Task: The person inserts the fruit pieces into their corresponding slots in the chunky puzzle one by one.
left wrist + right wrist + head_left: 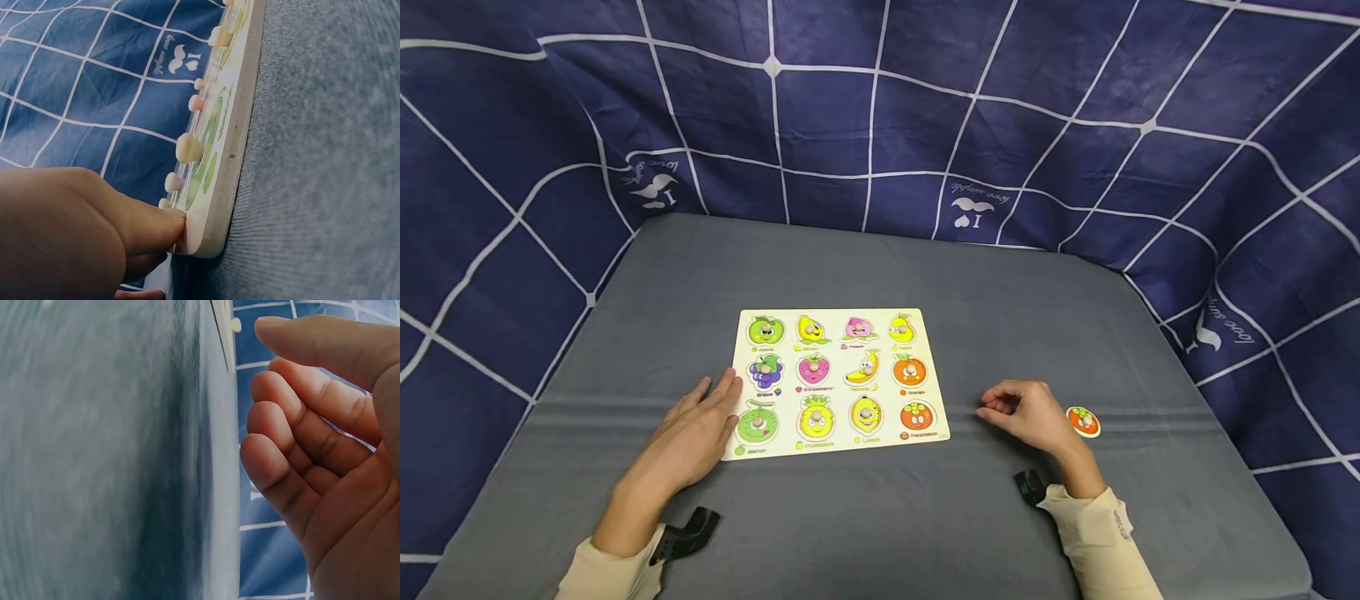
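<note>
A wooden peg puzzle board (837, 443) lies flat on the grey surface, printed with rows of smiling fruit, many with small round knobs. My left hand (696, 429) rests at its left edge with fingers stretched out. In the left wrist view, the thumb (153, 228) touches the board's corner close to the melon piece's knob (189, 148). My right hand (1030, 412) is to the right of the board, fingers loosely bent and nothing between them. Just right of that wrist lies a loose round puzzle piece (1083, 422), orange-red with green leaves.
The grey cloth-covered table (865, 525) spreads around the board. Dark blue cloth with white grid lines (827, 125) hangs behind it and along both sides. A black strap mount (687, 535) sits at the left wrist, another (1030, 487) at the right.
</note>
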`<state>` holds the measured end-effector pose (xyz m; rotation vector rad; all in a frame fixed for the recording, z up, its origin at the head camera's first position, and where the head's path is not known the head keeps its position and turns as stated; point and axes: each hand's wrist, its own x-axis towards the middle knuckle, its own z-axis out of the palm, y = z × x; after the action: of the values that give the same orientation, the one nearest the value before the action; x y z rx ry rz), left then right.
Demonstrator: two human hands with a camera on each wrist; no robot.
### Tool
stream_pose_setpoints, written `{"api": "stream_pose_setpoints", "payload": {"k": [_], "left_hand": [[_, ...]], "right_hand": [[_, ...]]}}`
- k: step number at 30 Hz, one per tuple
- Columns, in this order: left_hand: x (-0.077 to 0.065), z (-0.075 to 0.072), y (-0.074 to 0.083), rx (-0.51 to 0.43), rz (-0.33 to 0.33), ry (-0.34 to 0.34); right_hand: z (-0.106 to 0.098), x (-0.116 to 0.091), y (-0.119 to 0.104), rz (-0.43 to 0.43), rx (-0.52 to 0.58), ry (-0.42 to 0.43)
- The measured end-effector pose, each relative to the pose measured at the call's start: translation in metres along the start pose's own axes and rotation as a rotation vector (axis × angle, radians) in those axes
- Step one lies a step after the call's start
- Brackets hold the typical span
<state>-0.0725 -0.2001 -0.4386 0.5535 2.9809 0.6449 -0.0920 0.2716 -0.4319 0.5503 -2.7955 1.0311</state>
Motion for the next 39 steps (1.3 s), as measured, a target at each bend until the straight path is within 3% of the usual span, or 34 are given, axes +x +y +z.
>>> {"api": "stream_pose_setpoints", "payload": {"k": [32, 39], "left_hand": [[-0.001, 0.001, -0.002, -0.018, -0.006, 0.008], [-0.001, 0.002, -0.001, -0.011, -0.010, 0.006]], "right_hand": [[-0.035, -0.038, 0.032, 0.110, -0.068, 0.122], [-0.044, -0.046, 0.036, 0.193, -0.076, 0.156]]}}
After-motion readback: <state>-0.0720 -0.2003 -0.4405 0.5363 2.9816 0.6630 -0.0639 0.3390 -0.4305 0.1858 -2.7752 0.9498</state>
